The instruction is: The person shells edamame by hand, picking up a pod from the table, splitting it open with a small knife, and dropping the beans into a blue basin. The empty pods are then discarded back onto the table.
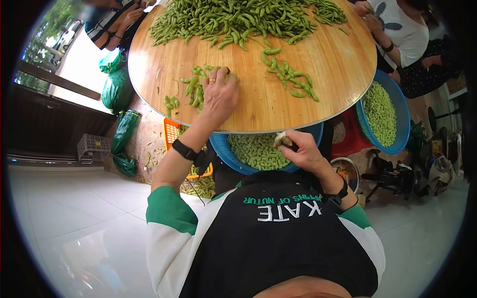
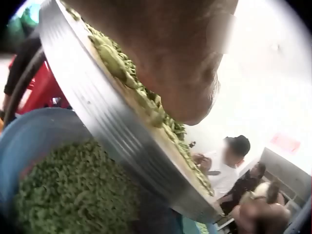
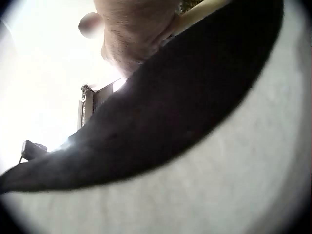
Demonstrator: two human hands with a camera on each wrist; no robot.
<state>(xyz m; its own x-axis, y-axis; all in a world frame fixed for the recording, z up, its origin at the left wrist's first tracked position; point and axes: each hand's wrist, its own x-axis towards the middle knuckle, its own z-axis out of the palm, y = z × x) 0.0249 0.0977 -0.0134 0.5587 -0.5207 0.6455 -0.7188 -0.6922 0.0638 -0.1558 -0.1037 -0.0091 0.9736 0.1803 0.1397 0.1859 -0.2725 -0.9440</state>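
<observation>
Over a loose group of green edamame pods (image 1: 195, 92) on the round wooden table, my left hand (image 1: 220, 97) reaches down with bent fingers. Its fingertips are hidden, and I cannot tell whether they pinch a pod. In the left wrist view that hand (image 2: 170, 63) looms blurred above the table edge. My right hand (image 1: 303, 150) is curled at the near table edge, above a blue basin (image 1: 218, 149) of shelled beans (image 1: 258, 153). Between its thumb and fingers sits a small grey-white thing with dark patches (image 1: 281, 140). The right wrist view shows mostly dark cloth (image 3: 170, 107).
A big heap of pods (image 1: 233, 20) covers the table's far side; a smaller group (image 1: 288, 74) lies right of centre. Another blue basin (image 1: 405, 119) of beans stands at right. An orange basket (image 1: 171, 130) and green sacks (image 1: 118, 92) are on the left. Two people sit across the table.
</observation>
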